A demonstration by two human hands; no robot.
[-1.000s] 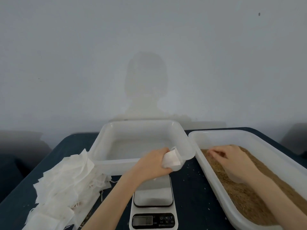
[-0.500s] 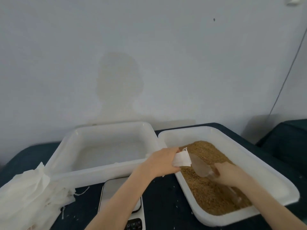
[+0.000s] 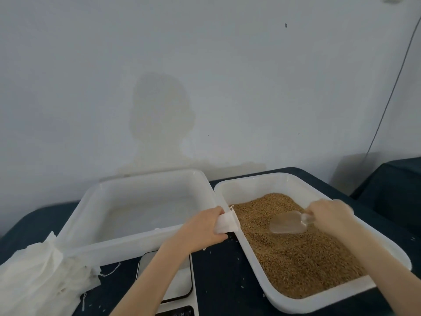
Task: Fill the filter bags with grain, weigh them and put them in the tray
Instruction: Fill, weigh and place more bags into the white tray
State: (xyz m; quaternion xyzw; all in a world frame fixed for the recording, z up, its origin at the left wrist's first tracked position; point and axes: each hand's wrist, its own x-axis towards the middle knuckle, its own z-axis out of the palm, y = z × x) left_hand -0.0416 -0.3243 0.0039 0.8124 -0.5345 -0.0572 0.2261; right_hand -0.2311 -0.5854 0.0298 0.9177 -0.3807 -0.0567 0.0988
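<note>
Scoop (image 3: pixel 288 223) lifted by right hand (image 3: pixel 330 216), left hand (image 3: pixel 202 229) gripping filter bag (image 3: pixel 226 222)

Pale wall (image 3: pixel 205 65) behind, w/ head-shaped shadow (image 3: pixel 159 115) and small dark speck (image 3: pixel 286 25). Thin dark cable (image 3: pixel 391 92) runs down wall at right. Dark blue table (image 3: pixel 218 277), stray grains scattered on it.

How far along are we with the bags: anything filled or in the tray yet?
Nothing looks finished: the left tray shows no bags in it, and no bag lies on the part of the scale that shows. In hand: the left hand holds one bag at the edge of the grain tray, and the right hand holds a scoop over the grain. Left: filling, weighing, placing, then the pile of empty bags.
</note>
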